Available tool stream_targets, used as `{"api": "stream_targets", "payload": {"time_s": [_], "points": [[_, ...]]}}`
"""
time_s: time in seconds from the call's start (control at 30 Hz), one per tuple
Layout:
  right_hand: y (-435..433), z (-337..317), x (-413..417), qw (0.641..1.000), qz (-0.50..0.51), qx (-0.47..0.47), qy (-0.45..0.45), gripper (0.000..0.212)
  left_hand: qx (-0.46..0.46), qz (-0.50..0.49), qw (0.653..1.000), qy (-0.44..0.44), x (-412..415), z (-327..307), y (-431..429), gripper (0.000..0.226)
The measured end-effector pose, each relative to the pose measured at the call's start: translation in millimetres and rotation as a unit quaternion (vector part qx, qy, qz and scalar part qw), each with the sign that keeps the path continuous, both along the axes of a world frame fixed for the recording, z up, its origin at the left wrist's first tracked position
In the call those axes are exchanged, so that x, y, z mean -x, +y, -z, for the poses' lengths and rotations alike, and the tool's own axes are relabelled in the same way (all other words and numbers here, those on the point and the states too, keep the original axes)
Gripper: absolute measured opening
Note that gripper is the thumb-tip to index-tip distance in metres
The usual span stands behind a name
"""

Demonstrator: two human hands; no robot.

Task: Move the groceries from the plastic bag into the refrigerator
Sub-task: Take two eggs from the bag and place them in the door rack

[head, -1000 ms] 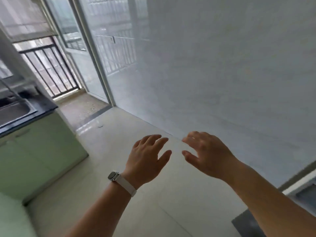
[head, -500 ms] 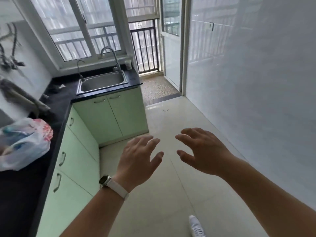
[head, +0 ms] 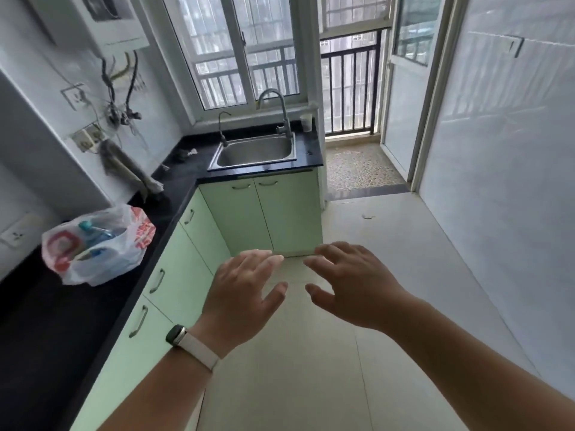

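Two bare hands hang in mid-air over the pale tiled floor (head: 311, 384) of a narrow kitchen. The left hand (head: 239, 293), with a white-banded watch (head: 193, 343) on its wrist, and the right hand (head: 351, 287) are held palm down, close together but not touching. Their fingers are spread wide and loosely bent, and they hold nothing.

Open floor runs from beneath them to the far end of the room. A plain white wall (head: 497, 166) bounds it on the right, and a run of pale green cabinets (head: 174, 269) with metal handles bounds it on the left. A black countertop (head: 46, 331) caps the cabinets, its front edge running away from the camera before it turns right at a corner.

The plastic bag (head: 96, 247), white with red print, sits on that countertop to the left of the hands. It is well apart from them and near the front edge, with its mouth slack and open. A blue-capped bottle (head: 93, 230) and other blue-and-white packages show inside, though what they are cannot be told.

Further on, a steel sink (head: 255, 150) is set into the countertop under a barred window (head: 236, 51). A tall tap (head: 277, 107) and a smaller tap (head: 222, 129) stand at its rim, and a white cup (head: 306, 122) stands near the tall one. At the far right a white door (head: 404, 98) stands open beside dark balcony railings (head: 348, 88).
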State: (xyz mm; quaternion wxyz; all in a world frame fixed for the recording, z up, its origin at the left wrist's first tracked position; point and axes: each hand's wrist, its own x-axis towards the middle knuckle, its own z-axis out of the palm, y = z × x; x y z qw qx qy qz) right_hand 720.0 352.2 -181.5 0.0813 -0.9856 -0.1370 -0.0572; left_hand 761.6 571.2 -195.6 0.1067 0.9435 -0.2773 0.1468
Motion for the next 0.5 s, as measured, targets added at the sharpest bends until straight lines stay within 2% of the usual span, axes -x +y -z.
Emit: {"api": "stream_targets", "payload": {"time_s": [0.2,0.37,0.5], "points": [[24.0,-4.8,-53.8,0.996,-0.091,0.005,-0.007,0.057,-0.011,-0.085,0.996,-0.004,-7.2,-2.7,35.7,0.047],[75.7,-7.8,-95.2,0.985,-0.170,0.014,-0.009,0.054,0.001,-0.174,0.985,-0.011,-11.9,-1.9,85.9,0.045],[122.4,-3.5,-127.1,0.978,-0.209,0.026,0.003,0.058,0.012,-0.208,0.978,-0.007,-28.0,9.1,125.4,0.045]]}}
